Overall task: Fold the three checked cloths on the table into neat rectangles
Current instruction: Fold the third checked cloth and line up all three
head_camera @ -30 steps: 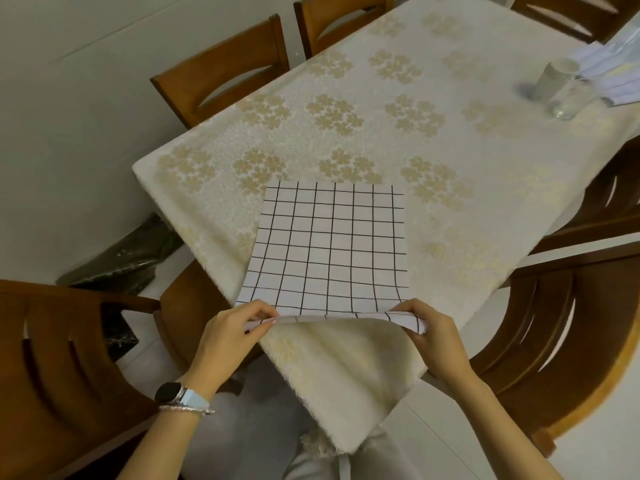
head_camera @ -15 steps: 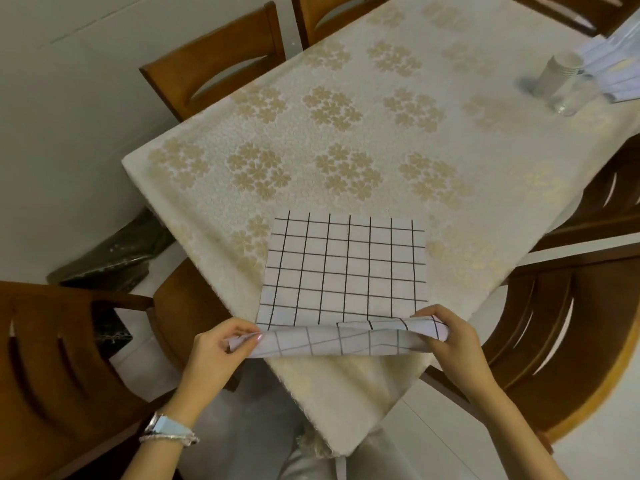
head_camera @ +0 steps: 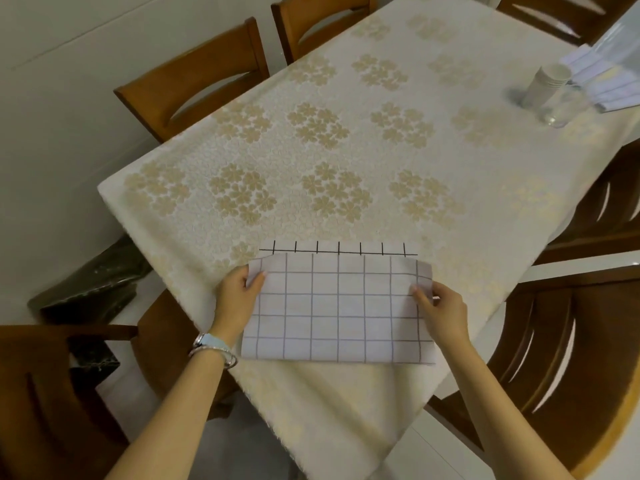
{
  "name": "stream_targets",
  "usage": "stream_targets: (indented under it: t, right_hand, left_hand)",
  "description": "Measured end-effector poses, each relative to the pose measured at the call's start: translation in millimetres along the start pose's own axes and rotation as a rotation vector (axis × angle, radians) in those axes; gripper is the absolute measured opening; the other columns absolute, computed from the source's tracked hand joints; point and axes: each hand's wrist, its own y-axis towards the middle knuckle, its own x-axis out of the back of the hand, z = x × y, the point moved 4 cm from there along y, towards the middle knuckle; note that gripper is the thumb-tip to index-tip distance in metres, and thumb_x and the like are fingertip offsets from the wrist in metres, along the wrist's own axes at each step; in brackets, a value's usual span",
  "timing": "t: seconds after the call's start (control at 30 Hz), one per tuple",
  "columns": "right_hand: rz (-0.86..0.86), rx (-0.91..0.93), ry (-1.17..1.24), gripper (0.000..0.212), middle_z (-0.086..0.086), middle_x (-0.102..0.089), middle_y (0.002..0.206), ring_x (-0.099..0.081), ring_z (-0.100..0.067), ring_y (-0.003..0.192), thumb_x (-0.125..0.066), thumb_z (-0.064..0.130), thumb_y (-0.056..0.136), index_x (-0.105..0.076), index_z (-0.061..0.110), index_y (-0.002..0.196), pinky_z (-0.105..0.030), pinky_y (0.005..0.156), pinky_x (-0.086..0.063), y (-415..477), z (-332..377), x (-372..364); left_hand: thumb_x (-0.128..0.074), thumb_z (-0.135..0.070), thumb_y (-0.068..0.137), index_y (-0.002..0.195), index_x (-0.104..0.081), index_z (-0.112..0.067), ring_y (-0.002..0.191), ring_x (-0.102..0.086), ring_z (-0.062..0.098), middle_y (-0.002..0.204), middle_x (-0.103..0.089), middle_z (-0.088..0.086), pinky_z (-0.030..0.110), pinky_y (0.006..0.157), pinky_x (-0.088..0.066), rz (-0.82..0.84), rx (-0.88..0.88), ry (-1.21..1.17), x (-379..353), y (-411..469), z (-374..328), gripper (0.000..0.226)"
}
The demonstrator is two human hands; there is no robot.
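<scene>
Both hands, left hand and right hand, pinch the cloth corners low in frame, lining the flap up square.

I count one checked cloth in front of me, pinched at its two far corners by my two hands: one left hand and one right hand. There is one table under one flowered tablecloth. Far right I see one stack of paper cups, the number in it too small to tell, one clear glass, and one pile of pale folded items. I can count five wooden chairs around the table. One watch sits on my left wrist.
</scene>
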Motion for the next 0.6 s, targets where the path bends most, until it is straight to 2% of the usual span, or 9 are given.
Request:
stream_targets:
  t: [0.07,0.13,0.2,0.27,0.33,0.4,0.47,0.6]
  right_hand:
    - [-0.036,0.020,-0.039,0.012,0.007,-0.057,0.074,-0.050,-0.007,0.065,-0.062,0.027,0.094,-0.061,0.015,0.089,-0.021,0.058,-0.035,15.7,2.8,-2.3]
    - [-0.051,0.003,-0.052,0.011,0.004,-0.062,0.084,-0.055,-0.009,0.071,-0.065,0.024,0.093,-0.060,0.016,0.098,-0.016,0.058,-0.038,28.8,4.2,-5.0]
    - [-0.057,-0.040,-0.031,0.018,0.000,-0.062,0.091,-0.058,-0.016,0.078,-0.067,0.023,0.092,-0.058,0.017,0.105,-0.017,0.060,-0.041,39.4,2.8,-8.8]
    - [-0.063,-0.061,-0.018,0.024,-0.001,-0.063,0.094,-0.059,-0.018,0.082,-0.068,0.022,0.091,-0.058,0.013,0.111,-0.017,0.062,-0.041,47.0,0.9,-12.0]
    - [-0.075,-0.072,-0.010,0.023,0.000,-0.062,0.092,-0.058,-0.016,0.080,-0.069,0.019,0.090,-0.057,0.013,0.109,-0.013,0.060,-0.039,52.0,-1.1,-14.0]
    - [-0.089,-0.077,-0.002,0.022,0.001,-0.061,0.088,-0.056,-0.013,0.076,-0.070,0.017,0.089,-0.056,0.014,0.105,-0.011,0.058,-0.038,55.1,-3.3,-15.7]
    - [-0.100,-0.085,0.006,0.022,0.001,-0.061,0.088,-0.056,-0.009,0.073,-0.071,0.017,0.088,-0.056,0.014,0.105,-0.012,0.059,-0.040,57.1,-5.2,-17.7]
    - [-0.108,-0.087,0.001,0.025,0.000,-0.062,0.090,-0.057,-0.013,0.075,-0.072,0.017,0.088,-0.058,0.011,0.107,-0.020,0.062,-0.044,60.7,-7.3,-22.6]
  left_hand:
    - [-0.064,-0.027,0.092,0.083,-0.057,-0.019,0.075,-0.052,0.014,0.080,-0.059,0.004,0.035,0.070,-0.047,-0.029,0.003,0.063,-7.8,17.1,3.3,0.015]
    - [-0.065,-0.020,0.092,0.078,-0.060,-0.010,0.067,-0.051,0.012,0.073,-0.060,0.005,0.025,0.064,-0.044,-0.058,0.009,0.070,-15.1,28.9,1.3,0.018]
    - [-0.065,-0.013,0.092,0.081,-0.063,-0.006,0.061,-0.049,0.007,0.067,-0.061,0.006,0.013,0.057,-0.042,-0.080,0.026,0.102,-21.8,37.6,-1.2,0.014]
    - [-0.065,-0.008,0.092,0.091,-0.066,-0.009,0.065,-0.053,0.002,0.074,-0.063,-0.004,0.005,0.058,-0.041,-0.098,0.049,0.115,-27.6,43.8,-2.0,0.003]
    - [-0.067,-0.006,0.090,0.099,-0.069,-0.005,0.074,-0.060,0.009,0.085,-0.067,-0.001,0.007,0.061,-0.041,-0.131,0.078,0.110,-30.7,50.6,2.0,0.009]
    - [-0.069,-0.009,0.089,0.096,-0.068,-0.002,0.078,-0.061,0.017,0.088,-0.068,0.005,0.012,0.060,-0.042,-0.163,0.111,0.127,-32.9,55.8,7.1,0.010]
    - [-0.072,-0.012,0.088,0.095,-0.067,-0.002,0.078,-0.060,0.018,0.087,-0.067,0.006,0.014,0.059,-0.041,-0.190,0.146,0.136,-34.9,58.9,9.3,0.013]
    - [-0.074,-0.013,0.085,0.101,-0.065,0.000,0.080,-0.058,0.019,0.088,-0.062,0.005,0.019,0.062,-0.041,-0.223,0.188,0.164,-35.0,62.4,9.9,0.022]
